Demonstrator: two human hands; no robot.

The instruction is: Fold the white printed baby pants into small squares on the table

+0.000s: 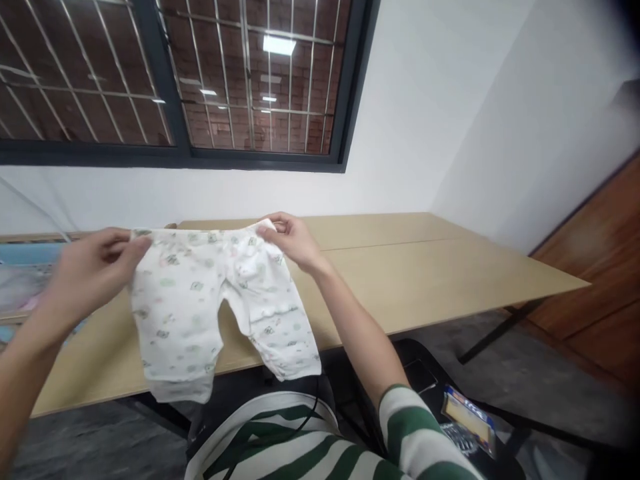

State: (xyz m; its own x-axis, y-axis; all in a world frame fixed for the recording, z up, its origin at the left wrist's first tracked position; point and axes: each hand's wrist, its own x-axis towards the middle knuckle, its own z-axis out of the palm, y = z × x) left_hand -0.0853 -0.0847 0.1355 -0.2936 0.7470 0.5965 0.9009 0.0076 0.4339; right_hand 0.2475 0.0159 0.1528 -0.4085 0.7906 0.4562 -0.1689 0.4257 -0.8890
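A small pair of white pants with a faint green and grey print hangs spread out by its waistband, held up over the near edge of the table. My left hand pinches the left corner of the waistband between thumb and fingers. At the other corner, my right hand grips the waistband the same way. Both legs of the pants dangle, with the cuffs below the table's edge; the left leg shows a greyish layer at its bottom.
A light wooden table runs along the white wall under a barred window. To the left stand blue containers with bagged items. On a black chair at the lower right lies a blue-and-yellow package.
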